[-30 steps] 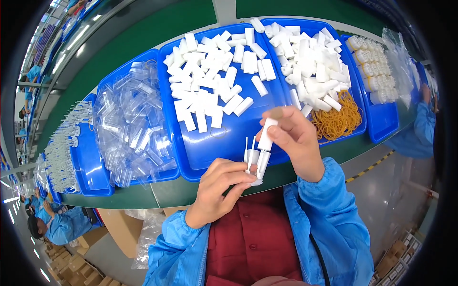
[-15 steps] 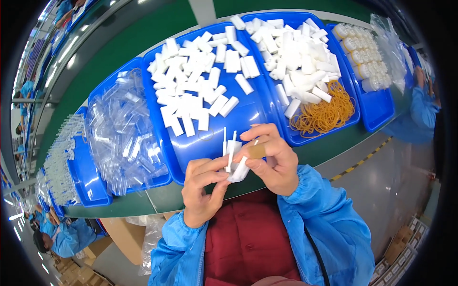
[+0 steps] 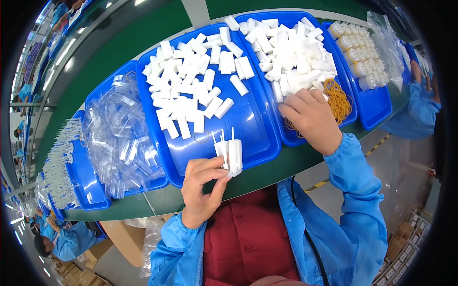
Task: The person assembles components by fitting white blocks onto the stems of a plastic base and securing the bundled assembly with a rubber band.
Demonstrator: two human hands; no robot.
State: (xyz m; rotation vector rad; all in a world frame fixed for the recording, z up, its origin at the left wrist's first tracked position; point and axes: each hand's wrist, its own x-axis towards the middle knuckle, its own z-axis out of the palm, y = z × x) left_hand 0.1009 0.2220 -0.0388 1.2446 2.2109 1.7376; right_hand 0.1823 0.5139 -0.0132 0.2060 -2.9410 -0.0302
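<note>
In my left hand point(image 3: 202, 188), thumb and fingers pinch the lower end of a white plastic piece point(image 3: 234, 155), which stands upright above the green table's near edge. Several thin white sticks point(image 3: 223, 138) rise from its side and top. My right hand point(image 3: 312, 121) is over the right blue tray, at the border between a heap of white plastic pieces point(image 3: 293, 52) and a tangle of yellow-brown rubber bands point(image 3: 339, 102). Its fingers are bent and slightly apart, near the lowest white pieces. Nothing shows in them, though the thumb is hidden.
A middle blue tray point(image 3: 224, 128) carries loose white blocks point(image 3: 183, 86). Further left lie clear plastic sleeves point(image 3: 124, 138) and thin translucent sticks point(image 3: 59, 167). Banded white parts point(image 3: 360, 52) and a clear bag point(image 3: 386, 47) are at the right. Other people in blue work at both sides.
My right hand has left the white piece and swung right to the heap and rubber bands. My left hand still grips the piece, now more upright and fully in sight.
</note>
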